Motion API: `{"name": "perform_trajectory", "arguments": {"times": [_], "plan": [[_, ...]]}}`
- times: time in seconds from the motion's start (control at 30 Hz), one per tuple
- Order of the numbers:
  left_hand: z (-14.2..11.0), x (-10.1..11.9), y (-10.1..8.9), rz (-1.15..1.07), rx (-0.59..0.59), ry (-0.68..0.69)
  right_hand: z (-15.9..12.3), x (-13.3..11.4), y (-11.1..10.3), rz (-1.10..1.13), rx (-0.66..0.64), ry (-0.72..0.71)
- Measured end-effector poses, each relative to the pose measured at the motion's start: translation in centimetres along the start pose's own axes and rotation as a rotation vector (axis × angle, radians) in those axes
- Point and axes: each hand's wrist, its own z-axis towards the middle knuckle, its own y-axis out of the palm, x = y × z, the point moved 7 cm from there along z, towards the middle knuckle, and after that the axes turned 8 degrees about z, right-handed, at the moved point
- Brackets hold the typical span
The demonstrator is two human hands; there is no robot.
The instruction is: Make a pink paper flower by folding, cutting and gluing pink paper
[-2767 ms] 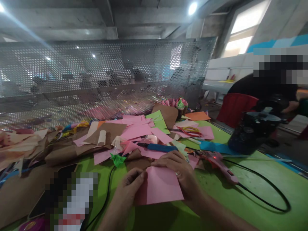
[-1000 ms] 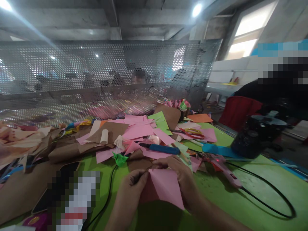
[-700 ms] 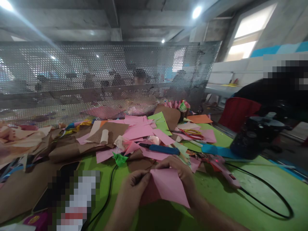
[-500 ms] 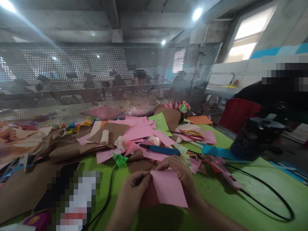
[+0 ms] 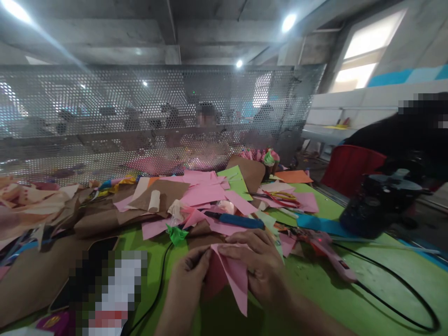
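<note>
A sheet of pink paper (image 5: 233, 280) is held between both hands above the green table, bent so that a pointed flap hangs down. My left hand (image 5: 191, 275) pinches its upper left edge between thumb and fingers. My right hand (image 5: 257, 261) has its fingers closed over the paper's upper right side. Just beyond the hands lie a blue-handled tool (image 5: 238, 220), more pink sheets (image 5: 206, 189) and a crumpled green piece (image 5: 177, 234). To the right, a pink glue gun (image 5: 332, 255) with a small red light rests on the table.
A black cable (image 5: 406, 291) loops at the right. A dark round container (image 5: 371, 205) stands near the right edge, and red-handled scissors (image 5: 280, 199) lie among scraps. At left are brown paper (image 5: 31, 275) and a phone (image 5: 105, 247). A perforated metal screen (image 5: 140, 126) stands behind; a person sits at right.
My right hand has shifted its fingers across the top of the pink paper, and the sheet's right part has folded inward into a pointed flap. My left hand keeps its pinch.
</note>
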Motion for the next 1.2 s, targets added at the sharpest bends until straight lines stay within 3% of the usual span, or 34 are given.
{"name": "perform_trajectory", "arguments": {"times": [0.2, 0.4, 0.57, 0.63, 0.9, 1.03, 1.2], "plan": [[0.0, 0.3, -0.6, 0.012, 0.076, 0.009, 0.3, -0.2, 0.0, 0.059, -0.099, 0.034], [0.0, 1.2, -0.9, 0.177, 0.079, 0.16, 0.3, 1.3, 0.8, 0.196, -0.278, 0.204], [-0.7, 2.0, -1.1, 0.284, 0.133, 0.237, 0.4, 2.6, 0.0, 0.572, -0.194, 0.442], [-1.0, 2.4, -0.8, 0.339, 0.123, 0.294, 0.4, 2.5, -0.3, 0.596, -0.163, 0.489], [-1.9, 2.0, -0.1, 0.428, 0.136, 0.433, -0.1, -0.4, 0.2, 0.149, -0.07, 0.171], [-2.0, 1.7, 0.2, 0.421, 0.127, 0.449, -0.2, -0.3, 0.0, 0.081, -0.002, 0.118], [-2.1, 1.3, 0.6, 0.36, 0.091, 0.365, -0.1, -0.6, -0.1, 0.072, -0.006, 0.115]]}}
